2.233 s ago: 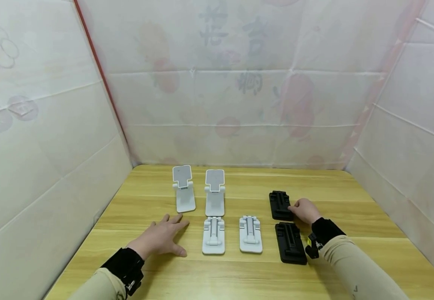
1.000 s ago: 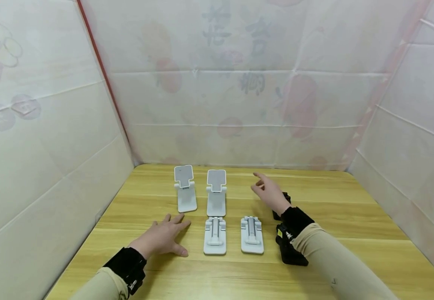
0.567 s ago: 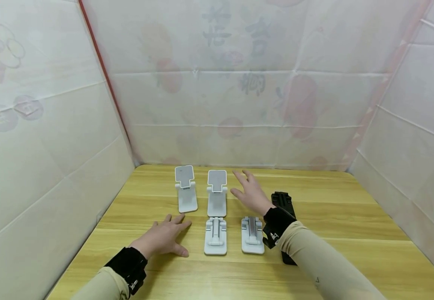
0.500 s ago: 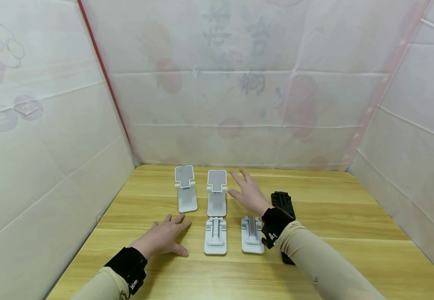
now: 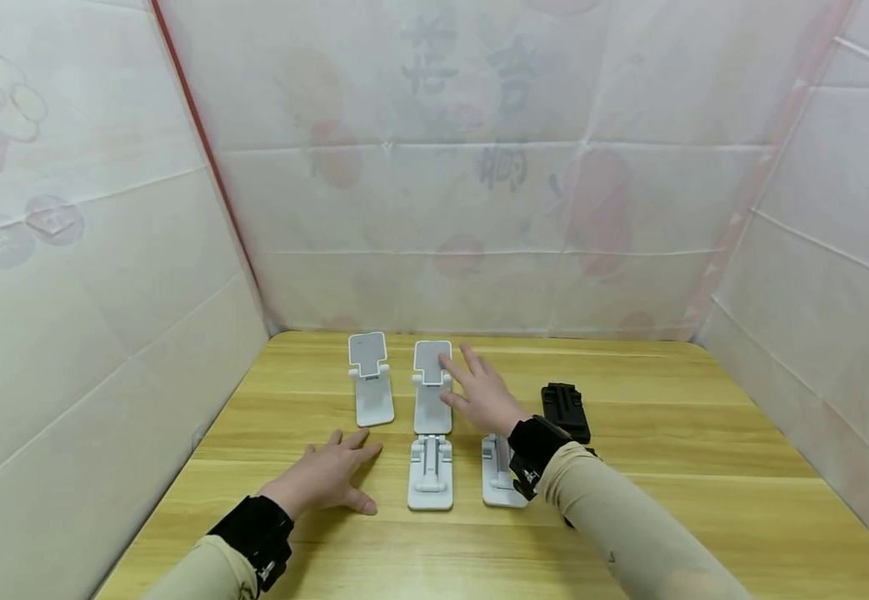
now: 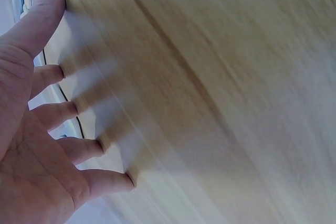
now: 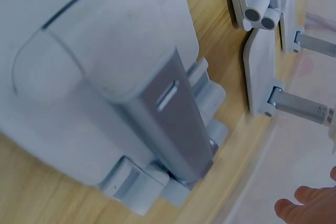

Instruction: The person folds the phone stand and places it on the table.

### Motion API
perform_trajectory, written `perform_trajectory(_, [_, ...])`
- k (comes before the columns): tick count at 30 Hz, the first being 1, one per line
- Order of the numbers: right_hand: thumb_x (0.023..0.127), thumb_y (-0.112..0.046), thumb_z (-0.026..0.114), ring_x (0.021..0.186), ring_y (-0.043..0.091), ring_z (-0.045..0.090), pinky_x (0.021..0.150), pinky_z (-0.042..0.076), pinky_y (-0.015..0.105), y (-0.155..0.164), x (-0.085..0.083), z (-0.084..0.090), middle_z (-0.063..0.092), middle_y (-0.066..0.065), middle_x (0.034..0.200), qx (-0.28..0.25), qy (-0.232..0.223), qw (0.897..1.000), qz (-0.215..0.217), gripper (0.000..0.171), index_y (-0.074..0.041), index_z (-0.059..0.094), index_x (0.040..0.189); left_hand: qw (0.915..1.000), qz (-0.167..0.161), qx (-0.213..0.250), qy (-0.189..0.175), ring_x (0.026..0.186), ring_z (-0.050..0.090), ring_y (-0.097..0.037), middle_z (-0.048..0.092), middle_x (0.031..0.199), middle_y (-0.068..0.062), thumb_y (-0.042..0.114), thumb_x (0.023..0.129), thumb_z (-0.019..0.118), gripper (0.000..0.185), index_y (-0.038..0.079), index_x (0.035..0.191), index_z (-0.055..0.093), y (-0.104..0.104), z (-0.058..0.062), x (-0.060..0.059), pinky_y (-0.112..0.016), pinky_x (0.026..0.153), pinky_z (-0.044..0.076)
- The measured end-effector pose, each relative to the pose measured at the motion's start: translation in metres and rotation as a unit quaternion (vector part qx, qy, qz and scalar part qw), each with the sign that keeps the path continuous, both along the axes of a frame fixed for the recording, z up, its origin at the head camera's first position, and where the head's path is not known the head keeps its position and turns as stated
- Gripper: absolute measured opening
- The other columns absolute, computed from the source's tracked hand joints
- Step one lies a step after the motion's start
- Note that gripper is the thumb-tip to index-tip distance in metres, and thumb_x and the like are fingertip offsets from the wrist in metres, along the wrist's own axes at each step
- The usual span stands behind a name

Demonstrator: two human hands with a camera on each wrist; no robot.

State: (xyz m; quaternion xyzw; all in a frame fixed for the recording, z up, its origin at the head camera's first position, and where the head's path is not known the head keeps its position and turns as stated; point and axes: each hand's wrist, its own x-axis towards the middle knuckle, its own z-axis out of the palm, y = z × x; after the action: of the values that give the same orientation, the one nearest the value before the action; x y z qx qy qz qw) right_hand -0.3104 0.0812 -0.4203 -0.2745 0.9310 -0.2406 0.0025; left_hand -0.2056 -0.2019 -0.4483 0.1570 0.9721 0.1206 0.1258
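Note:
My left hand (image 5: 322, 477) rests on the wooden table, fingers spread; in the left wrist view its fingertips (image 6: 116, 181) touch the wood. My right hand (image 5: 485, 400) reaches left over the table with fingers loosely extended and nothing in them. Its forefinger overlaps the upper plate of an unfolded white phone stand (image 5: 428, 412) in the head view. Another unfolded white phone stand (image 5: 374, 402) stands left of that. In front lie two folded white phone stands, one at the middle (image 5: 430, 479), the other (image 5: 495, 477) partly under my right wrist and large in the right wrist view.
A folded black phone stand (image 5: 565, 412) lies right of my right wrist. A second black one is almost wholly hidden by my right forearm. Pale printed sheets (image 5: 464, 200) enclose the table (image 5: 651, 392) at the back and both sides.
My right hand has left the far black phone stand and moved left across the table to the unfolded white stand in the middle. My left hand has stayed in place.

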Motion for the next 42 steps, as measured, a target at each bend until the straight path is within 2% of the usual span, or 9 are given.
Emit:
perform_trajectory(6, [0.107, -0.037, 0.053, 0.151, 0.050, 0.018, 0.123, 0.020, 0.067, -0.001, 0.002, 0.000, 0.011, 0.021, 0.170, -0.017, -0.016, 1.000, -0.002, 0.060, -0.023, 0.032, 0.162, 1.0000, -0.002, 0.004, 0.006, 0.142, 0.030, -0.060, 0.035, 0.162, -0.020, 0.061, 0.069, 0.084, 0.100, 0.016, 0.152, 0.051, -0.001, -0.001, 0.000, -0.088, 0.100, 0.028])
perform_trajectory(10, [0.110, -0.038, 0.045, 0.149, 0.044, 0.031, 0.123, 0.028, 0.060, -0.003, 0.000, -0.002, 0.032, 0.022, 0.163, -0.043, -0.019, 0.999, -0.003, 0.052, -0.022, 0.039, 0.159, 1.0000, -0.003, 0.003, 0.008, 0.142, 0.030, -0.060, 0.035, 0.162, -0.020, 0.061, 0.069, 0.084, 0.099, 0.015, 0.152, 0.051, -0.001, -0.001, 0.001, -0.089, 0.100, 0.028])
perform_trajectory(13, [0.112, -0.037, 0.040, 0.144, 0.036, 0.043, 0.122, 0.035, 0.053, -0.004, 0.000, -0.001, 0.048, 0.017, 0.154, -0.102, -0.040, 0.994, -0.003, 0.049, -0.014, 0.047, 0.154, 1.0000, 0.000, 0.002, 0.003, 0.143, 0.029, -0.060, 0.034, 0.162, -0.020, 0.059, 0.069, 0.084, 0.099, 0.015, 0.151, 0.051, 0.000, 0.000, 0.001, -0.089, 0.101, 0.027])
perform_trajectory(17, [0.112, -0.033, 0.043, 0.137, 0.031, 0.053, 0.116, 0.044, 0.047, -0.008, 0.001, 0.005, 0.060, 0.012, 0.144, -0.178, -0.071, 0.981, -0.025, 0.045, -0.006, 0.057, 0.145, 1.0000, 0.003, 0.000, 0.000, 0.143, 0.029, -0.060, 0.034, 0.163, -0.020, 0.058, 0.069, 0.085, 0.099, 0.015, 0.152, 0.051, 0.001, -0.001, 0.001, -0.089, 0.101, 0.025])
perform_trajectory(21, [0.110, -0.028, 0.050, 0.131, 0.031, 0.058, 0.110, 0.050, 0.047, -0.011, 0.002, 0.010, 0.065, 0.012, 0.137, -0.211, -0.095, 0.971, -0.064, 0.039, -0.006, 0.062, 0.139, 1.0000, 0.003, 0.002, 0.001, 0.143, 0.029, -0.060, 0.034, 0.163, -0.020, 0.058, 0.070, 0.085, 0.098, 0.015, 0.152, 0.051, 0.001, -0.002, 0.001, -0.089, 0.101, 0.026])
perform_trajectory(26, [0.108, -0.027, 0.054, 0.125, 0.029, 0.060, 0.107, 0.050, 0.045, -0.013, -0.001, 0.012, 0.067, 0.009, 0.129, -0.275, -0.150, 0.944, -0.102, 0.033, -0.009, 0.065, 0.133, 1.0000, 0.004, 0.005, -0.001, 0.143, 0.028, -0.060, 0.034, 0.163, -0.020, 0.057, 0.071, 0.085, 0.098, 0.015, 0.152, 0.051, 0.001, -0.001, 0.001, -0.089, 0.102, 0.025])
perform_trajectory(31, [0.107, -0.024, 0.056, 0.119, 0.035, 0.059, 0.106, 0.049, 0.050, -0.014, -0.004, 0.014, 0.067, 0.011, 0.122, -0.316, -0.209, 0.917, -0.127, 0.029, -0.007, 0.061, 0.130, 1.0000, 0.002, 0.007, -0.003, 0.143, 0.028, -0.061, 0.034, 0.163, -0.020, 0.057, 0.071, 0.085, 0.097, 0.015, 0.152, 0.051, 0.001, 0.000, 0.001, -0.089, 0.102, 0.026])
perform_trajectory(34, [0.107, -0.021, 0.057, 0.114, 0.040, 0.060, 0.105, 0.048, 0.053, -0.016, -0.007, 0.014, 0.067, 0.016, 0.118, -0.337, -0.241, 0.900, -0.133, 0.029, -0.004, 0.055, 0.130, 1.0000, 0.001, 0.009, -0.004, 0.143, 0.028, -0.061, 0.034, 0.163, -0.020, 0.057, 0.071, 0.084, 0.097, 0.015, 0.152, 0.051, 0.001, 0.000, 0.002, -0.089, 0.102, 0.026])
perform_trajectory(42, [0.109, -0.022, 0.052, 0.114, 0.037, 0.065, 0.108, 0.049, 0.053, -0.018, -0.013, 0.011, 0.068, 0.019, 0.122, -0.348, -0.297, 0.881, -0.122, 0.045, 0.002, 0.050, 0.147, 1.0000, -0.001, 0.006, -0.004, 0.143, 0.028, -0.060, 0.033, 0.163, -0.020, 0.058, 0.071, 0.084, 0.097, 0.015, 0.152, 0.051, 0.000, 0.000, 0.001, -0.089, 0.101, 0.025])
